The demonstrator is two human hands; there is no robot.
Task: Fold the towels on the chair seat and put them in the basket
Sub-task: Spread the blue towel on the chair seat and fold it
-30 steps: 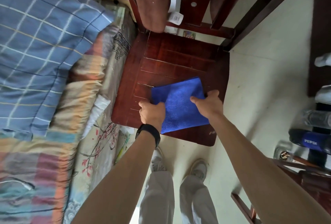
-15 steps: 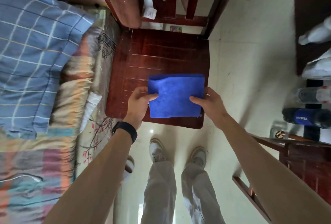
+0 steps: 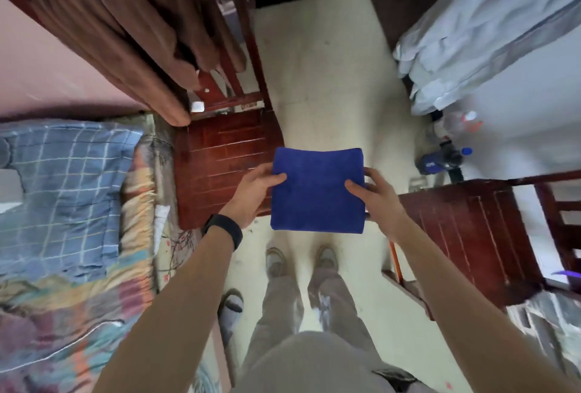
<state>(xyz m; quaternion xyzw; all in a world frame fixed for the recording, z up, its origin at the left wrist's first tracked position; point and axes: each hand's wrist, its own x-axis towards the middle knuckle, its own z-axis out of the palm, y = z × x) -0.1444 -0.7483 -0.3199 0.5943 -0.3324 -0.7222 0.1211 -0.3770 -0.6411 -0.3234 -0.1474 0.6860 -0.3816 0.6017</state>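
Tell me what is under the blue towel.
The blue towel is held above an edge of the chair seat and pale floor; whatever lies directly beneath it is covered.

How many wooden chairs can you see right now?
2. The left chair stands by the bed, with brown cloth draped over its back. The right chair is beside the right hand, which holds the towel. Others may be out of view.

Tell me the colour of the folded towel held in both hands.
The towel is plain deep blue, seen best in the head view.
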